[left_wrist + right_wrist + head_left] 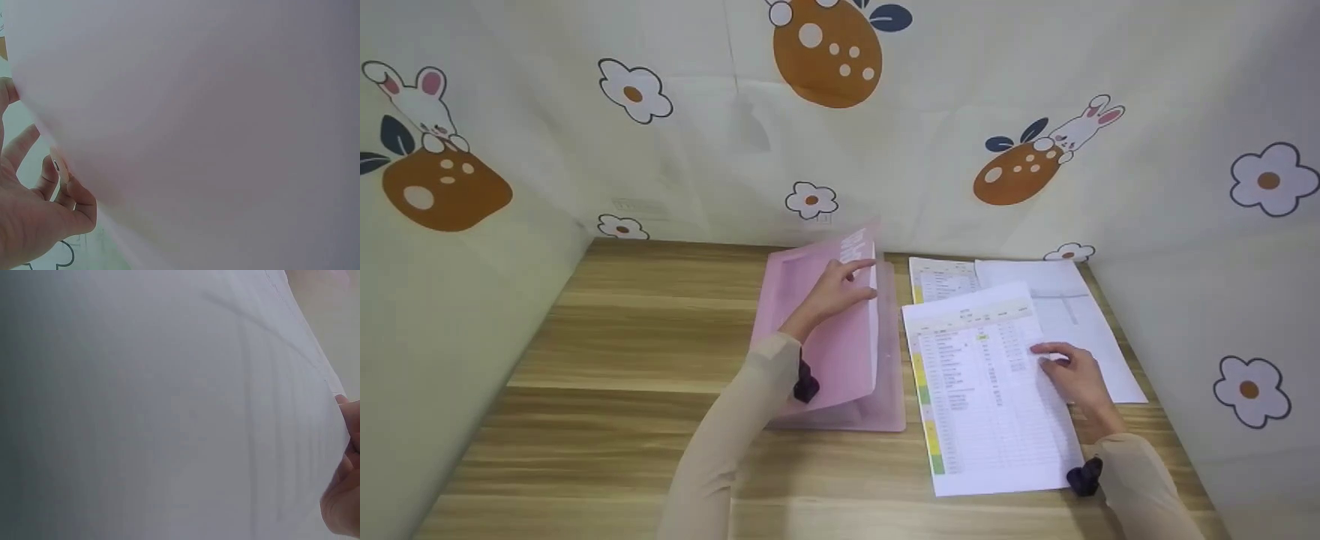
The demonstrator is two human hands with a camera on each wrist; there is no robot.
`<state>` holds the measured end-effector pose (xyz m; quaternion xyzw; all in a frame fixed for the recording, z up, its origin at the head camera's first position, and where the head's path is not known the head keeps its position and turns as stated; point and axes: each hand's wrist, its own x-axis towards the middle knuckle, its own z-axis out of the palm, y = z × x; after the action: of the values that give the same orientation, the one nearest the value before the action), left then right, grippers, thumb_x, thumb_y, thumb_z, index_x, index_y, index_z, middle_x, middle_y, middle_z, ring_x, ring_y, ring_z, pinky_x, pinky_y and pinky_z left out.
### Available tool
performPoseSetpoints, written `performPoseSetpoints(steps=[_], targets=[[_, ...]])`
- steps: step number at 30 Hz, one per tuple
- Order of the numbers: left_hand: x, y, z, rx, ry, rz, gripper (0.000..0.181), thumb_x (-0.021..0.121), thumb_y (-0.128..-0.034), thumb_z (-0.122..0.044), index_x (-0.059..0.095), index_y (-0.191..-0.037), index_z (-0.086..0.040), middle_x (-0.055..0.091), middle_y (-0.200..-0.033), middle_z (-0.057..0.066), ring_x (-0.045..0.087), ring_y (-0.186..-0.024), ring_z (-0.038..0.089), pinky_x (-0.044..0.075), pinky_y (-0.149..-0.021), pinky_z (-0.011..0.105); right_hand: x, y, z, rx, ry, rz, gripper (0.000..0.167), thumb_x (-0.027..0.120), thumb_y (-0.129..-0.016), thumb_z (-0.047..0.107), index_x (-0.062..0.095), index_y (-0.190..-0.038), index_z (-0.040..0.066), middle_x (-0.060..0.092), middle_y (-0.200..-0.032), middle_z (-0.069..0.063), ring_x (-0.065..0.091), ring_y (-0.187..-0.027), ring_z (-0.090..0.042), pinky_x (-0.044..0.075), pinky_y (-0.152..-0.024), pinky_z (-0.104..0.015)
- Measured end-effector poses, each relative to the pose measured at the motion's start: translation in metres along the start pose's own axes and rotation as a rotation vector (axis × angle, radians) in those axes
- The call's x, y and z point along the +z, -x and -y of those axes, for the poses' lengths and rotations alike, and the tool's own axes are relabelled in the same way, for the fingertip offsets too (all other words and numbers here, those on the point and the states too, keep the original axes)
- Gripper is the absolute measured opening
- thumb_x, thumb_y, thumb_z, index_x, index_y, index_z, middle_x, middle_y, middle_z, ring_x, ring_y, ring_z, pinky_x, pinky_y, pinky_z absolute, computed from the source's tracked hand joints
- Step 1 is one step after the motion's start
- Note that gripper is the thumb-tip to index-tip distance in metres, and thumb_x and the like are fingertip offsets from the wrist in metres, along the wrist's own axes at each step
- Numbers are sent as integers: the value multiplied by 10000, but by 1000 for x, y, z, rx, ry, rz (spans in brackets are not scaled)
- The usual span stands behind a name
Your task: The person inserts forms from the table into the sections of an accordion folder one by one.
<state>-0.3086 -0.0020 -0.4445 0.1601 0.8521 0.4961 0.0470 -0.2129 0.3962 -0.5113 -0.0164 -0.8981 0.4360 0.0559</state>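
Note:
A pink folder (836,356) lies on the table with its front cover partly lifted. My left hand (831,292) pinches the cover's right edge between thumb and fingers; in the left wrist view the pale pink cover (214,135) fills most of the picture beside the hand (42,211). To the right, my right hand (1076,375) grips the right edge of a sheet of paper (990,427) printed with a table and coloured blocks down its left side. The back of this sheet (169,410) covers most of the right wrist view, with the hand (344,489) at its edge.
Behind the held sheet lie another printed sheet (941,279) and a mostly white sheet (1099,337) with faint lines. A wood-grain table (622,360) carries everything. Patterned cloth (705,150) hangs at its back and sides.

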Motion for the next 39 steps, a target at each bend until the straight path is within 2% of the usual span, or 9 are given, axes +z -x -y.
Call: performPoseSetpoints(steps=[4, 6, 7, 12, 16, 19, 26, 30, 39], targets=[[0, 0, 0, -10, 12, 1, 499, 663, -759, -206, 526, -1237, -165, 380, -959, 89, 373, -873, 210, 311, -677, 298, 4, -20, -52, -64, -25, -21, 220, 562, -848, 148, 636, -1055, 147, 596, -1000, -61, 562, -671, -162, 414, -531, -232], [0, -1, 0, -12, 19, 3, 500, 662, -759, -210, 525, -1239, -164, 381, -964, 91, 371, -876, 204, 314, -682, 300, 5, -28, -65, -88, -45, -42, 220, 571, -850, 157, 638, -1058, 179, 592, -999, -38, 559, -665, -157, 407, -525, -215], [0, -1, 0, -14, 19, 3, 502, 663, -759, -216, 525, -1239, -166, 381, -966, 90, 371, -876, 201, 316, -682, 300, 4, -24, -54, -115, -102, -24, 221, 564, -853, 135, 641, -1057, 171, 593, -999, -49, 561, -667, -160, 410, -531, -217], [0, 0, 0, -18, 18, 6, 513, 664, -753, -243, 523, -1242, -180, 381, -976, 83, 370, -878, 190, 321, -683, 295, -6, -16, -7, -152, -172, -39, 242, 586, -817, 64, 651, -1045, 111, 577, -1029, -88, 555, -688, -170, 408, -556, -207], [0, 0, 1, -11, 20, 8, 518, 661, -754, -242, 518, -1247, -178, 381, -977, 84, 371, -882, 193, 321, -684, 297, -13, -7, 31, -209, -103, -70, 273, 586, -805, 19, 634, -1069, 70, 546, -1089, -104, 527, -862, -169, 391, -674, -146], [1, 0, 1, -13, 23, 11, 522, 661, -754, -243, 514, -1250, -171, 379, -975, 90, 374, -880, 199, 322, -679, 299, -18, 3, 67, -264, -52, -66, 303, 551, -798, -63, 586, -1098, -31, 505, -1120, -194, 473, -986, -181, 372, -754, -144], [1, 0, 1, -24, 41, 14, 521, 663, -753, -220, 516, -1249, -167, 375, -973, 100, 375, -875, 208, 316, -669, 299, -20, 5, 82, -318, -78, -125, 352, 519, -752, -174, 577, -1085, -76, 515, -1094, -184, 462, -973, -73, 379, -741, -119], [2, 0, 1, -5, 53, 6, 514, 665, -748, -189, 525, -1241, -147, 374, -959, 102, 370, -870, 207, 310, -671, 296, -22, 10, 99, -313, -86, -150, 349, 503, -745, -187, 566, -1078, -104, 508, -1090, -204, 471, -961, -102, 384, -738, -126], [2, 0, 1, -9, 51, 1, 509, 671, -751, -193, 529, -1237, -150, 376, -956, 104, 370, -862, 202, 310, -667, 295, -25, 8, 107, -291, -120, -195, 350, 495, -754, -188, 556, -1090, -112, 493, -1096, -187, 510, -826, -179, 408, -696, -125]])
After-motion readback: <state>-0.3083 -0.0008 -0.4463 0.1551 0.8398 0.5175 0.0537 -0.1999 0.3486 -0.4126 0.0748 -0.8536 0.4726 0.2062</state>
